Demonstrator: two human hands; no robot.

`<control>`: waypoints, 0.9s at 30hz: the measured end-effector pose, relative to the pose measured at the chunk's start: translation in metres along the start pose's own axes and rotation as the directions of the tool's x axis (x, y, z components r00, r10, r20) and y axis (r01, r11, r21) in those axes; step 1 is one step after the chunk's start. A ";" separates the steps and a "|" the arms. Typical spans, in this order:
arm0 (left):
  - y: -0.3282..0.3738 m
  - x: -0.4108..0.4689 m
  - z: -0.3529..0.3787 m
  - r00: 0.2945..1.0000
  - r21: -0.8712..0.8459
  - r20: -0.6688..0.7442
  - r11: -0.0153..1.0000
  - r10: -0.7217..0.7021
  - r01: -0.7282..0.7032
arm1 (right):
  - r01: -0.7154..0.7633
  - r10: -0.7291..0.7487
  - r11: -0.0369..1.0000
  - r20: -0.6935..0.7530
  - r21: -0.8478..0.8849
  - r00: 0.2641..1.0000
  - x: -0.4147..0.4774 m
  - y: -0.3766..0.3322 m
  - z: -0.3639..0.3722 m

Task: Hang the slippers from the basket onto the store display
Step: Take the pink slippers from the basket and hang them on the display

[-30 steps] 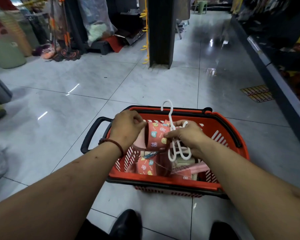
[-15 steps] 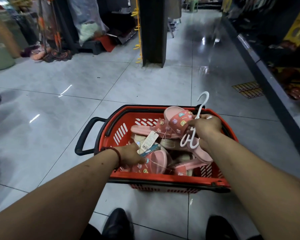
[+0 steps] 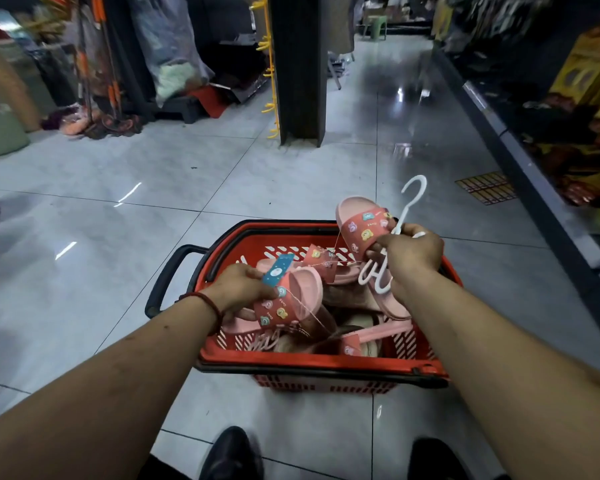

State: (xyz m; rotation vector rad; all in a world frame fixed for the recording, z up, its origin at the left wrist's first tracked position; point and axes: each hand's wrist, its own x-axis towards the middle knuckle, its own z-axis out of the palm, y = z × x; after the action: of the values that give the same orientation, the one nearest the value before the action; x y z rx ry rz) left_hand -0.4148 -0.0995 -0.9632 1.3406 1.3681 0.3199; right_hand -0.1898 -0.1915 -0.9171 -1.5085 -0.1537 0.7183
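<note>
A red plastic basket stands on the floor before me, holding several pink slippers. My right hand grips a pink slipper with cartoon stickers together with a white plastic hanger, above the basket's right rim. My left hand grips a second matching pink slipper with a blue tag, over the basket's left side. A thin string runs between the two slippers.
A dark pillar with yellow hooks rises ahead. Dark shelving with goods lines the right side. Bins and hanging wares crowd the far left. My black shoes stand behind the basket on grey tile.
My right hand carried the slipper and hanger to the right and upward. My left hand dropped into the basket and lifted a second slipper out by its strap.
</note>
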 end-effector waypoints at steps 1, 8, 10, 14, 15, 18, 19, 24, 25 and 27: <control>0.002 -0.002 0.000 1.000 -0.008 -0.023 1.000 -0.006 0.005 | 0.007 -0.008 1.000 -0.005 -0.009 1.000 0.001 -0.001 -0.002; 0.003 0.003 0.009 0.991 0.536 -0.109 0.844 0.080 -0.009 | -0.056 0.056 0.998 0.017 -0.006 0.998 0.002 0.001 -0.016; 0.011 0.006 0.015 0.970 0.594 -0.152 0.802 0.191 -0.065 | -0.079 0.080 0.997 0.044 -0.005 0.996 0.003 0.002 -0.015; 0.021 0.029 0.030 0.943 0.537 -0.141 0.823 0.303 -0.184 | -0.094 0.100 0.994 0.121 -0.049 0.988 0.008 0.006 -0.011; 0.022 0.035 0.035 0.945 0.525 -0.124 0.828 0.303 -0.196 | -0.093 0.100 0.994 0.135 -0.059 0.986 0.009 0.007 -0.010; 0.020 0.054 0.050 0.968 0.485 -0.081 0.857 0.239 -0.171 | -0.090 0.099 0.994 0.193 -0.055 0.976 0.013 0.010 -0.007; 0.020 0.061 0.055 0.974 0.482 -0.066 0.862 0.215 -0.158 | -0.089 0.098 0.995 0.212 -0.049 0.972 0.015 0.010 -0.005; 0.029 0.080 0.079 0.996 0.114 -0.051 0.991 0.075 -0.068 | -0.083 0.097 0.994 0.231 -0.073 0.968 0.024 0.009 0.001; 0.032 0.080 0.081 0.997 0.060 -0.060 0.997 0.045 -0.042 | -0.077 0.093 0.994 0.225 -0.079 0.970 0.025 0.009 0.000; 0.037 0.079 0.082 0.997 -0.025 -0.071 1.000 0.003 -0.005 | -0.064 0.081 0.995 0.211 -0.082 0.974 0.026 0.008 -0.001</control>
State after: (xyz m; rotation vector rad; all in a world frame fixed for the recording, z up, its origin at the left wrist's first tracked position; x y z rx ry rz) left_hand -0.3064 -0.0630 -1.0002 1.3217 1.4161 0.3893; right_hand -0.1713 -0.1795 -0.9340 -1.5118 -0.2926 0.9433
